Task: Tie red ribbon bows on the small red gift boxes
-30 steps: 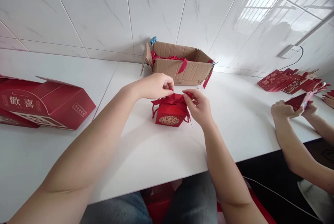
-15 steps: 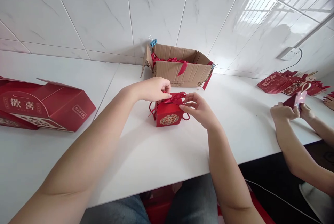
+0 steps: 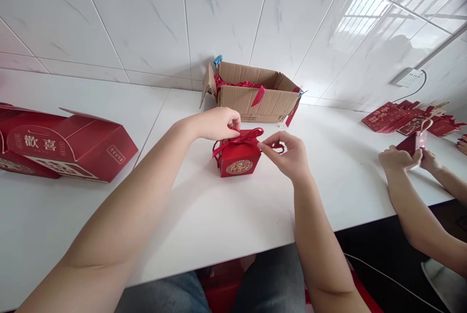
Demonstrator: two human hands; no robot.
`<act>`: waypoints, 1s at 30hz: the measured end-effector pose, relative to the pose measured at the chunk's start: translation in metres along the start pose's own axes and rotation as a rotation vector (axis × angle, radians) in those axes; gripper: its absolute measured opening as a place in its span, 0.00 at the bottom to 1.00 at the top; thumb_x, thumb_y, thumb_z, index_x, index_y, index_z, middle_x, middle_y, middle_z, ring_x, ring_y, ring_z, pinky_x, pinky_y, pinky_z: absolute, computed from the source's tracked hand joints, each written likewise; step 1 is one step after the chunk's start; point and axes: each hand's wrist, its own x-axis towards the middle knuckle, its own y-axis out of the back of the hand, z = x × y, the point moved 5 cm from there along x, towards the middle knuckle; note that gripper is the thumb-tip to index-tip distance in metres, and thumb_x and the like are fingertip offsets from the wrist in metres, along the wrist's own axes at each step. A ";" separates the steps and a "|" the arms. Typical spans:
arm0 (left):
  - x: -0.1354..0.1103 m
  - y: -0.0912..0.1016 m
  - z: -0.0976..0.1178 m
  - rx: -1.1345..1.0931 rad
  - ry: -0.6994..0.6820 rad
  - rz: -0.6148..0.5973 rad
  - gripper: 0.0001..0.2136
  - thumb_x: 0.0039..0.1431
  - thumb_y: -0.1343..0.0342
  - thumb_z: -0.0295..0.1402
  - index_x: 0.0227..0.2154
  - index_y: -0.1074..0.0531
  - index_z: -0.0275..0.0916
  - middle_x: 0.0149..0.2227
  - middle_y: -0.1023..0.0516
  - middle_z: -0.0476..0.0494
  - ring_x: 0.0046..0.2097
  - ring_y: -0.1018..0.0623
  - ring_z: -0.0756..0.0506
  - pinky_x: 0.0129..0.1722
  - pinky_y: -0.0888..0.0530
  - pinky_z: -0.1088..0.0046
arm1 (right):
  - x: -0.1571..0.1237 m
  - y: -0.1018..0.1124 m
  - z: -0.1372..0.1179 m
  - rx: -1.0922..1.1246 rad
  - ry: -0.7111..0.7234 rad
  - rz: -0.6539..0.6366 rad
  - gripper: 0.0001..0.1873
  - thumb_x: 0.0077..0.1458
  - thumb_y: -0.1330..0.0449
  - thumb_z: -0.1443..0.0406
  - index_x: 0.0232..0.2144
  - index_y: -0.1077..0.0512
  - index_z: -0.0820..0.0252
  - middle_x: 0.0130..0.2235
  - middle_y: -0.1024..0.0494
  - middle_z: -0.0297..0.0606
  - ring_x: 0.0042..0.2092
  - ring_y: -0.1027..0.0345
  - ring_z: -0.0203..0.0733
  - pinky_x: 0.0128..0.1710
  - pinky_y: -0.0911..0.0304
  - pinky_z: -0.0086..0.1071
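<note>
A small red gift box (image 3: 240,160) with a gold round pattern stands upright on the white table. A red ribbon (image 3: 243,138) is tied in a bow across its top, and red cord handles show at its sides. My left hand (image 3: 223,123) is closed at the back left of the bow, thumb and finger pinched on the ribbon. At the bow's right side, my right hand (image 3: 286,153) pinches the ribbon between thumb and forefinger, its other fingers curled.
Behind the gift box stands an open cardboard box (image 3: 255,101) of red ribbons, with a blue binder clip (image 3: 217,60). Large red boxes (image 3: 83,147) lie at left. At right, a co-worker's hands (image 3: 401,160) hold a small dark red box (image 3: 412,143) near red bags (image 3: 386,116).
My right hand has moved right and closed into a tighter pinch, drawing the ribbon outward. My left hand stays at the bow. The view has shifted slightly.
</note>
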 end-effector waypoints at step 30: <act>0.006 -0.006 -0.001 -0.226 -0.070 -0.053 0.14 0.49 0.40 0.36 0.39 0.26 0.39 0.36 0.19 0.44 0.37 0.22 0.46 0.36 0.28 0.71 | 0.012 -0.007 0.041 0.320 -0.216 0.012 0.23 0.51 0.39 0.54 0.49 0.29 0.49 0.55 0.27 0.38 0.57 0.36 0.49 0.55 0.40 0.46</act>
